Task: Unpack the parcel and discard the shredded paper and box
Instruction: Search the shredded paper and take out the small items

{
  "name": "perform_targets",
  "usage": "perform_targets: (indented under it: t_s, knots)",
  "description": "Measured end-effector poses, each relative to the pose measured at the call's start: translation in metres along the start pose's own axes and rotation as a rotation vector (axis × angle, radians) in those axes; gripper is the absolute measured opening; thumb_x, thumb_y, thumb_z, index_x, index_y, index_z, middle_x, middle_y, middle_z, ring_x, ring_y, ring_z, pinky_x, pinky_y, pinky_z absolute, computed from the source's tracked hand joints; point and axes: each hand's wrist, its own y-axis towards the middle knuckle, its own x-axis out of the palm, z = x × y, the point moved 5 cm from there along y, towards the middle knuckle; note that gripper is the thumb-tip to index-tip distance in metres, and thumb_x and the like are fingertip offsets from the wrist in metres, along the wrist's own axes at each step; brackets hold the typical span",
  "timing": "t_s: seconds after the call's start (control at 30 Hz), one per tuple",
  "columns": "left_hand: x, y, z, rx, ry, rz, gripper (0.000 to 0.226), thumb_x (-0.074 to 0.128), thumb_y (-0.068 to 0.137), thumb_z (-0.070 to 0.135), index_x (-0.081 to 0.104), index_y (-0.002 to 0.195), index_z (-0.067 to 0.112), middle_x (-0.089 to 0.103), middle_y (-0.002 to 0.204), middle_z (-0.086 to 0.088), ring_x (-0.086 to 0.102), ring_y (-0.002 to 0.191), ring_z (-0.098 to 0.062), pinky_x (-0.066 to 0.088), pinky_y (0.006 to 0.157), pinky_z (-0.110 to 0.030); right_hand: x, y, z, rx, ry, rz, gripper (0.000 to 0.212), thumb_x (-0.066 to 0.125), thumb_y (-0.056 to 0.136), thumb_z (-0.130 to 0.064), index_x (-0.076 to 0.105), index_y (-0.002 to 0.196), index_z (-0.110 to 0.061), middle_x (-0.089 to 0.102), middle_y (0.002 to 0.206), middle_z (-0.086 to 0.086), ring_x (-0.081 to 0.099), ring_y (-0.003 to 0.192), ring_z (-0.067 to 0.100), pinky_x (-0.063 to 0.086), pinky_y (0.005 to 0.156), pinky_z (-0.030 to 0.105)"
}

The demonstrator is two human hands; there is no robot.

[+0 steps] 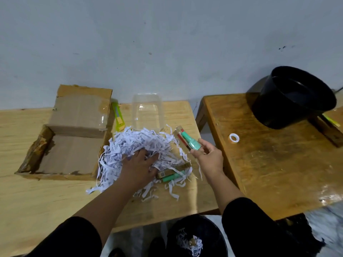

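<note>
Cardboard box [72,145] is sitting open on the left of the pale tabletop [33,201], its flaps standing up and its floor showing bare. I am seeing the darker tabletop [278,164] to the right carrying a black bucket [289,101] tipped on its side and a small roll of tape [233,138]. Shredded paper [141,145] is lying heaped just beside the box, spilling toward the near edge. A black bin [196,236] is standing on the floor below, with some shreds already inside. A clear plastic tub [146,110] is sitting behind the heap, and a yellow-green cutter [118,115] is lying between it and the box. My left hand [139,164] is pressing flat into the shreds, fingers spread and relaxed. My right hand [207,156] is pinching a green tube [191,141] at its cap, fingers curled round it. A brown packet [167,172] and another green tube [172,177] are lying half-buried at the heap's near edge.
</note>
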Motion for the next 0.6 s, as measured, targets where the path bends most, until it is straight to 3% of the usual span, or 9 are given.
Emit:
perform_targets:
  t_s: [0.07,0.13,0.27,0.43,0.6]
  knots:
    - [0.004,-0.001,-0.003,-0.008,-0.003,0.014,0.049,0.035,0.075,0.051,0.059,0.115,0.035,0.061,0.101,-0.006,0.063,0.09,-0.026,0.042,0.08,-0.061,0.007,0.002,0.003,-0.003,0.044,0.038,0.052,0.074,0.075,-0.009,0.058,0.125,-0.014,0.064,0.119,0.008,0.06,0.097,0.011,0.045,0.064,0.01]
    - [0.007,-0.002,-0.005,-0.011,-0.022,0.007,0.049,0.036,0.076,0.054,0.057,0.117,0.037,0.061,0.103,-0.005,0.063,0.092,-0.026,0.04,0.083,-0.06,0.017,0.007,0.005,0.009,0.091,0.087,0.05,0.074,0.075,-0.012,0.06,0.122,-0.013,0.066,0.115,0.009,0.062,0.097,0.014,0.045,0.063,0.01]
    - [0.008,-0.003,-0.005,-0.014,-0.008,0.018,0.05,0.036,0.077,0.056,0.055,0.119,0.037,0.06,0.104,-0.004,0.062,0.095,-0.026,0.041,0.083,-0.059,0.034,0.027,0.006,0.032,0.13,0.152,0.049,0.075,0.074,-0.014,0.061,0.121,-0.015,0.068,0.113,0.008,0.064,0.098,0.018,0.052,0.074,0.021]
    - [0.011,-0.002,-0.006,-0.025,-0.012,0.054,0.05,0.039,0.075,0.053,0.058,0.117,0.035,0.061,0.101,-0.004,0.062,0.093,-0.026,0.043,0.081,-0.056,0.048,0.063,0.0,0.041,0.145,0.195,0.05,0.075,0.075,-0.015,0.06,0.123,-0.015,0.065,0.116,0.006,0.061,0.096,0.013,0.054,0.084,0.026]
    - [0.013,-0.002,-0.006,-0.032,0.04,0.096,0.051,0.038,0.075,0.053,0.058,0.118,0.035,0.062,0.103,-0.004,0.064,0.091,-0.025,0.046,0.077,-0.056,0.064,0.086,-0.006,-0.021,0.112,0.184,0.051,0.075,0.074,-0.016,0.059,0.123,-0.012,0.064,0.116,0.008,0.059,0.095,0.013,0.052,0.08,0.024]
